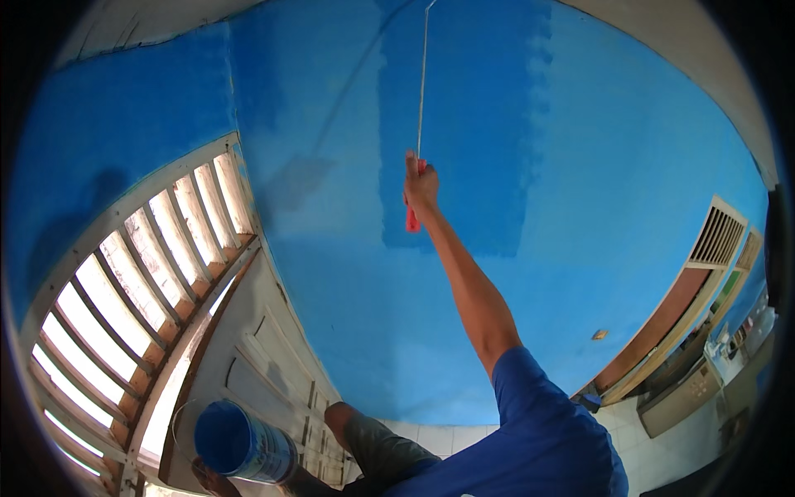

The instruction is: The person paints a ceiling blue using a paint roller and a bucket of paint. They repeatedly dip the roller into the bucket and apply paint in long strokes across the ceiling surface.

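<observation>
My right hand (421,184) grips the red handle (412,217) of a paint roller, arm stretched up toward the blue wall (621,166). The roller's thin metal rod (423,91) rises past the top edge, where its head is out of sight. A darker blue painted patch (476,182) lies behind it. At lower left, a bucket (257,451) with blue inside and a wire handle is beside my bent leg. A shadowed skin-coloured shape lies below the bucket; I cannot make out whether it is my left hand or a foot.
A barred transom (190,228) and white panelled door (257,348) run along the left. At the right are a louvred opening (715,234), a doorway and a clutter of objects (737,340). A small fitting (599,335) is on the wall, above white floor tiles (435,439).
</observation>
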`<action>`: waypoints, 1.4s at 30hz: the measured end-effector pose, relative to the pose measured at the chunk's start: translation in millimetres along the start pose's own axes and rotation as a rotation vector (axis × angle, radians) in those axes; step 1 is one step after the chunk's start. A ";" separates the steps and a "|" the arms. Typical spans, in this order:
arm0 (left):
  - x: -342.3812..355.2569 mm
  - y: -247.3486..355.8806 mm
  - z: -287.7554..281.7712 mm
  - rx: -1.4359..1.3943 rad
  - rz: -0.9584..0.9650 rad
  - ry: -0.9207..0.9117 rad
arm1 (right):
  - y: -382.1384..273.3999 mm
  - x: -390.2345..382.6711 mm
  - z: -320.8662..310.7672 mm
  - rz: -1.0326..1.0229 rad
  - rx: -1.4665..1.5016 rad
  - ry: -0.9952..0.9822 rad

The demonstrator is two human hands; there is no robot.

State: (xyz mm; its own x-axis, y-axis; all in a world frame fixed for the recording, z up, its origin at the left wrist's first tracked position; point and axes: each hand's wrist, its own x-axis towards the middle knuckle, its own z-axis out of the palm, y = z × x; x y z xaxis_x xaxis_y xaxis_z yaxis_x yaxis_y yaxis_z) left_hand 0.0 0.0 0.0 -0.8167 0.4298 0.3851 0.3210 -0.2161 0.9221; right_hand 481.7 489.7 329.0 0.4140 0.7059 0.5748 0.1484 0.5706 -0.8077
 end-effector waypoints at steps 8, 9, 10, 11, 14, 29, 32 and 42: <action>10.1 -70.9 -23.6 0.042 0.434 0.170 | 86.7 -133.1 -49.4 0.133 -0.076 -0.083; 5.3 -50.7 -9.6 0.063 0.324 0.151 | 103.5 -152.4 -63.7 0.125 -0.153 -0.063; 0.2 -19.2 4.2 0.082 0.231 0.159 | 115.2 -170.9 -72.8 0.119 -0.218 -0.048; -5.3 9.3 15.0 0.105 0.163 0.176 | 123.1 -189.3 -77.5 0.113 -0.208 -0.030; -14.9 65.8 39.5 0.079 0.100 0.262 | 133.0 -213.0 -83.5 0.088 -0.195 0.000; 13.6 -3.0 -5.3 0.341 0.934 -0.024 | 85.2 -198.3 -50.1 0.083 -0.150 -0.020; -19.3 53.6 20.2 0.363 0.074 0.130 | 87.3 -238.8 -72.8 0.178 -0.177 -0.026; -1.4 17.4 3.4 0.215 0.188 0.095 | 89.1 -232.8 -112.4 0.135 -0.169 0.002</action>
State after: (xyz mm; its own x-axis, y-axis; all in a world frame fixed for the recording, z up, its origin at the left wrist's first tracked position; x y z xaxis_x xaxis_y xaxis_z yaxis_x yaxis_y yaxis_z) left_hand 8.3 -1.4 15.6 -0.7714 0.3135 0.5538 0.5565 -0.0895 0.8260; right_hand 499.4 329.0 108.4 0.4418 0.7702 0.4600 0.2400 0.3926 -0.8878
